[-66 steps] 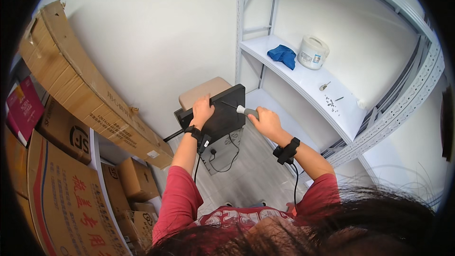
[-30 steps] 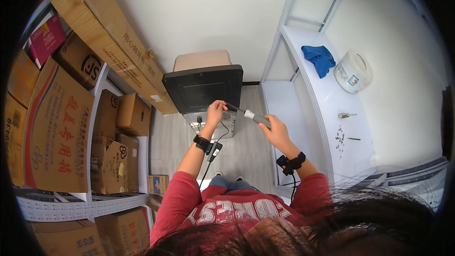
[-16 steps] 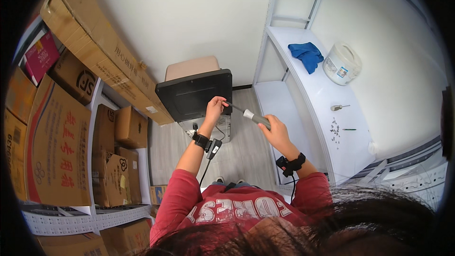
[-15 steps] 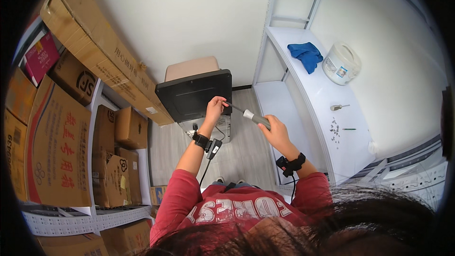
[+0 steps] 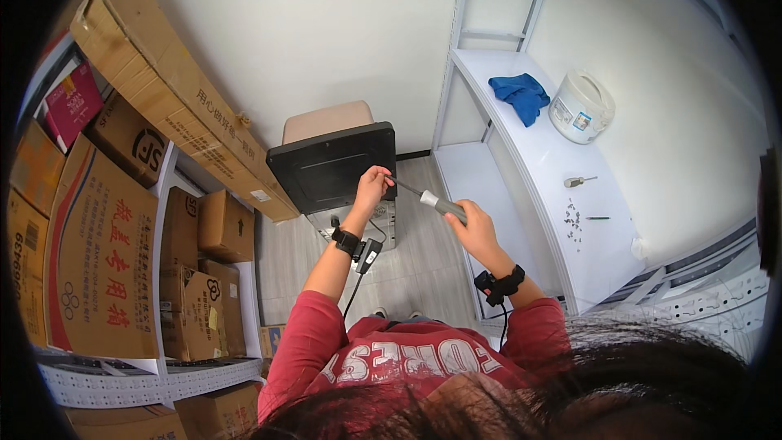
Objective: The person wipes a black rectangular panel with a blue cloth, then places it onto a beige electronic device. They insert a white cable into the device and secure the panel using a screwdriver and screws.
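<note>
A screwdriver (image 5: 445, 207) with a grey-green handle, a pale collar and a dark shaft is gripped by the handle in my right hand (image 5: 476, 231). It slants up and leftward, its shaft ending at the pinched fingertips of my left hand (image 5: 371, 190). Those fingers are closed round the tip; whether a small part sits there too is hidden. Just behind my left hand stands a black rectangular panel (image 5: 322, 167), tilted, with a raised border. A beige rounded body (image 5: 326, 121) shows beyond it, and a light-coloured base (image 5: 383, 220) below.
On the white shelf (image 5: 533, 155) at right are a blue cloth (image 5: 520, 99), a white tub (image 5: 581, 107), a short screwdriver (image 5: 575, 182), scattered small screws (image 5: 574, 224) and a thin green stick (image 5: 599, 217). Cardboard boxes (image 5: 102, 253) fill the left rack; a long carton (image 5: 175, 85) leans there.
The whole view has shifted slightly. Both hands keep the same hold on the screwdriver, with almost no visible movement against the black panel.
</note>
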Motion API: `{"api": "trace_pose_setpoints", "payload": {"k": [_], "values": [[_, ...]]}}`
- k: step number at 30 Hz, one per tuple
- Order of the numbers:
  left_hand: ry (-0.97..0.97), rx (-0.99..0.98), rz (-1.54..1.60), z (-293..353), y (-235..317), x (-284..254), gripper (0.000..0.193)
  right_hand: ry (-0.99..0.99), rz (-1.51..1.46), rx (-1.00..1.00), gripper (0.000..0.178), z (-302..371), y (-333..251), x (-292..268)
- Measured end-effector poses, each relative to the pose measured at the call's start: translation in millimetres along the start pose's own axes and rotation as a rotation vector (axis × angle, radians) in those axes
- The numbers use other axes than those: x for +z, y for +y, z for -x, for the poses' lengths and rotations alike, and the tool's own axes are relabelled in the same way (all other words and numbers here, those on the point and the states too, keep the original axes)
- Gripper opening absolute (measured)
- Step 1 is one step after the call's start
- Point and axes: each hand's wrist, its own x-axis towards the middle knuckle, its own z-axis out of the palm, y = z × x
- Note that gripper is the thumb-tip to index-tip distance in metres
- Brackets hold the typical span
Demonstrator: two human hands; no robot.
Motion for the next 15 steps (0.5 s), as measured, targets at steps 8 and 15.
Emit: {"api": "trace_pose_setpoints", "payload": {"k": [8,15], "values": [[0.024,0.142,-0.331,-2,1,2,0.02,0.021,0.072,-0.025,0.032,-2,-7,-5],[0.001,0.195,-0.449,2,12,12,0.018,0.014,0.162,-0.051,0.032,-1,-11,-9]]}}
